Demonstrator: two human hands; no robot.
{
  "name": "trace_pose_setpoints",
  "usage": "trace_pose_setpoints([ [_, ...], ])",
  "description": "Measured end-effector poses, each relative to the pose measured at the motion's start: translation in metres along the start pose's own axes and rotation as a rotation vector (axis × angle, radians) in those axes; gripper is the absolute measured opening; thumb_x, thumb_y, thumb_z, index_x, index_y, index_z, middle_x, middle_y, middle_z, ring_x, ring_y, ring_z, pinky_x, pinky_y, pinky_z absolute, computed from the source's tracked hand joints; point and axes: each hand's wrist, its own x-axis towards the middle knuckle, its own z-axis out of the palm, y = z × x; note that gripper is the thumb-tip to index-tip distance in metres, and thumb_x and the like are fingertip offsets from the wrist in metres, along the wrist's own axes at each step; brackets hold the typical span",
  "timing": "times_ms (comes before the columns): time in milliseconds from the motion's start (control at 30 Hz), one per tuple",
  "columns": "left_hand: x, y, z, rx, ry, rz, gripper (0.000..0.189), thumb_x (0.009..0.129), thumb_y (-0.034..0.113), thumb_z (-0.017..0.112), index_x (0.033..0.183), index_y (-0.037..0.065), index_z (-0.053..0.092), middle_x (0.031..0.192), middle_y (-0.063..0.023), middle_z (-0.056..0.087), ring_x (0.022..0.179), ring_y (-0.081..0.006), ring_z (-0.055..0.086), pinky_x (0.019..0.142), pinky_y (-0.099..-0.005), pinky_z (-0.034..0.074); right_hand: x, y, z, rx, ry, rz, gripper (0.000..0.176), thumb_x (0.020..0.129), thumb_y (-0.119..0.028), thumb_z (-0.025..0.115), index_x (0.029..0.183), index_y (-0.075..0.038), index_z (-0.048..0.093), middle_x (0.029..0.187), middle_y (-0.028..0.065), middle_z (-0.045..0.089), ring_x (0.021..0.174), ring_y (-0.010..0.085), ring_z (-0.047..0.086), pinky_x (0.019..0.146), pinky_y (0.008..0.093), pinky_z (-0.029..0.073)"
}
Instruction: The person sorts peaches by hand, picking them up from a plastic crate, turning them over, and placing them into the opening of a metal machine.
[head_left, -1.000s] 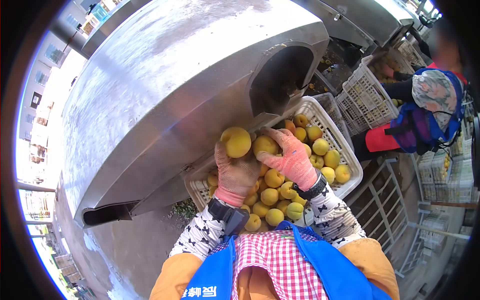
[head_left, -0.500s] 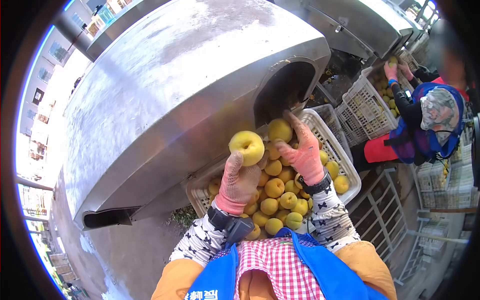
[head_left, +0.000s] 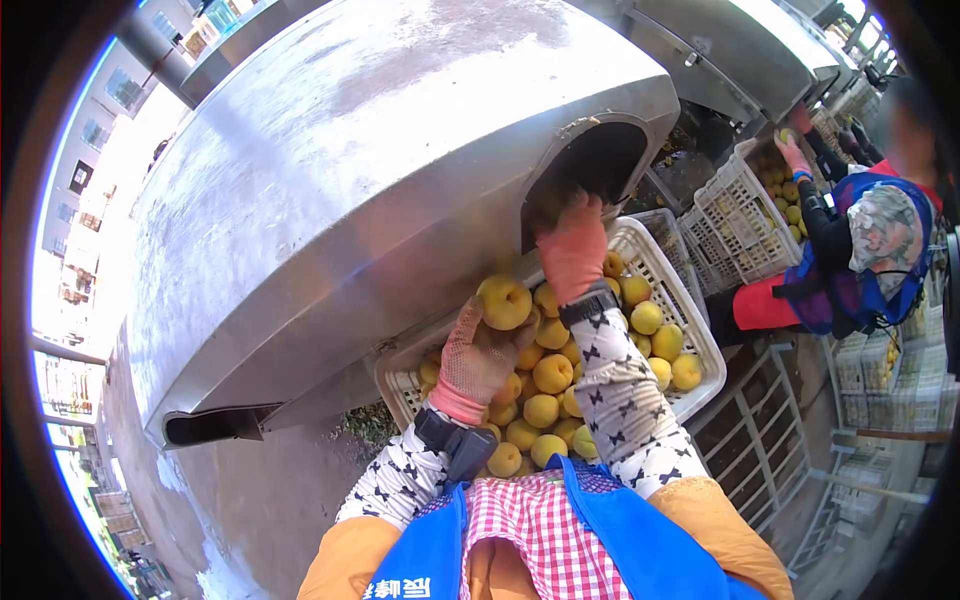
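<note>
The left hand [head_left: 478, 362] grips a peach [head_left: 504, 302] above a crate [head_left: 715, 372]; the right hand [head_left: 573, 255] is at a metal housing's [head_left: 400, 200] dark opening [head_left: 605, 160], its hold too shaded to tell. The right forearm [head_left: 622, 385] hides some crated peaches [head_left: 552, 374]. Leftward, floor [head_left: 275, 510] lies open.

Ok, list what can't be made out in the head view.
Head view:
What the right hand holds, if anything: hidden by its back and shadow.
Inside of the metal housing, past its opening: too dark.
Its far top: cut off by the upper edge.
Floor of the white plastic crate: covered by yellow peaches.
</note>
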Motion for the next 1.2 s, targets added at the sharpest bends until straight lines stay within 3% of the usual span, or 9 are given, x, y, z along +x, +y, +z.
trace_pose_setpoints([
  [100, 0.005, 0.006, 0.002, -0.193, -0.107, -0.131, 0.044, 0.097, 0.030, 0.064, 0.132, 0.007, 0.051, 0.132, -0.0126, 0.054, 0.125, -0.0299, 0.051, 0.109, -0.0507, 0.042, 0.013, 0.017, 0.010, 0.056, -0.079, -0.023, 0.071, 0.078, -0.032, 0.077, 0.135, 0.000, 0.049, 0.120, 0.0215, 0.057, 0.100, 0.0360, 0.063, 0.080, 0.0427, 0.054],
  [167, 0.007, 0.009, 0.009, -0.307, -0.444, -0.292, 0.051, 0.098, 0.041, 0.060, 0.135, 0.007, 0.049, 0.132, -0.0126, 0.054, 0.126, -0.0299, 0.051, 0.108, -0.0495, 0.042, 0.009, -0.009, -0.083, 0.780, -0.165, 0.100, 0.079, 0.073, -0.030, 0.081, 0.138, 0.000, 0.049, 0.125, 0.0214, 0.056, 0.111, 0.0337, 0.060, 0.088, 0.0409, 0.054],
  [300, 0.006, -0.003, 0.033, 0.262, -0.077, -0.055, 0.063, 0.096, 0.057, 0.055, 0.136, 0.009, 0.049, 0.130, -0.0114, 0.055, 0.121, -0.0273, 0.054, 0.103, -0.0459, 0.045, -0.044, -0.008, -0.103, 0.820, -0.496, -0.173, 0.085, 0.064, -0.026, 0.086, 0.137, -0.001, 0.051, 0.128, 0.0217, 0.057, 0.119, 0.0376, 0.056, 0.099, 0.0426, 0.049],
  [433, 0.020, 0.000, 0.020, 0.261, -0.183, -0.348, 0.067, 0.095, 0.065, 0.050, 0.135, 0.011, 0.051, 0.123, -0.0078, 0.060, 0.110, -0.0232, 0.060, 0.097, -0.0426, 0.047, -0.023, -0.008, -0.097, 0.569, -0.113, -0.012, 0.075, 0.067, -0.024, 0.084, 0.133, -0.001, 0.055, 0.113, 0.0219, 0.061, 0.106, 0.0406, 0.060, 0.093, 0.0455, 0.050],
  [600, -0.009, -0.013, -0.073, 2.005, 0.186, 0.206, 0.065, 0.087, 0.049, 0.066, 0.136, 0.011, 0.051, 0.125, -0.0163, 0.057, 0.117, -0.0330, 0.055, 0.103, -0.0497, 0.041, 0.001, 0.011, -0.038, 0.153, -0.154, 0.022, 0.072, 0.074, -0.028, 0.080, 0.133, 0.001, 0.052, 0.114, 0.0231, 0.061, 0.102, 0.0394, 0.060, 0.086, 0.0466, 0.051],
  [733, -0.042, -0.026, -0.090, 2.410, -0.004, 0.189, 0.074, 0.078, 0.044, 0.072, 0.139, 0.011, 0.048, 0.147, -0.0176, 0.036, 0.140, -0.0391, 0.030, 0.114, -0.0534, 0.027, 0.024, 0.004, -0.003, 0.036, -0.371, 0.030, 0.060, 0.078, -0.024, 0.078, 0.127, 0.003, 0.057, 0.114, 0.0228, 0.062, 0.102, 0.0403, 0.060, 0.091, 0.0452, 0.049],
  [833, -0.046, -0.020, -0.091, 2.561, -0.043, 0.408, 0.080, 0.078, 0.047, 0.072, 0.143, 0.011, 0.044, 0.144, -0.0189, 0.038, 0.134, -0.0415, 0.036, 0.113, -0.0523, 0.030, 0.024, 0.015, -0.041, 0.628, 0.113, -0.050, 0.050, 0.078, -0.021, 0.077, 0.120, 0.002, 0.062, 0.109, 0.0195, 0.063, 0.093, 0.0341, 0.062, 0.086, 0.0425, 0.050],
  [1000, -0.021, 0.003, -0.099, 2.291, 0.258, 0.116, 0.085, 0.076, 0.049, 0.073, 0.146, 0.012, 0.041, 0.144, -0.0215, 0.038, 0.132, -0.0415, 0.038, 0.111, -0.0530, 0.032, -0.077, 0.046, -0.041, 0.381, -0.479, 0.205, 0.057, 0.075, -0.017, 0.076, 0.127, -0.004, 0.058, 0.113, 0.0163, 0.062, 0.101, 0.0315, 0.060, 0.092, 0.0423, 0.047],
  [1200, -0.003, -0.005, -0.066, 2.637, 0.061, -0.105, 0.068, 0.075, 0.049, 0.073, 0.128, 0.011, 0.058, 0.140, -0.0183, 0.043, 0.128, -0.0387, 0.041, 0.107, -0.0496, 0.037, -0.081, 0.044, -0.001, -0.098, -0.849, -0.226, 0.064, 0.062, -0.032, 0.078, 0.115, -0.005, 0.055, 0.117, 0.0177, 0.057, 0.110, 0.0364, 0.056, 0.094, 0.0448, 0.048],
])
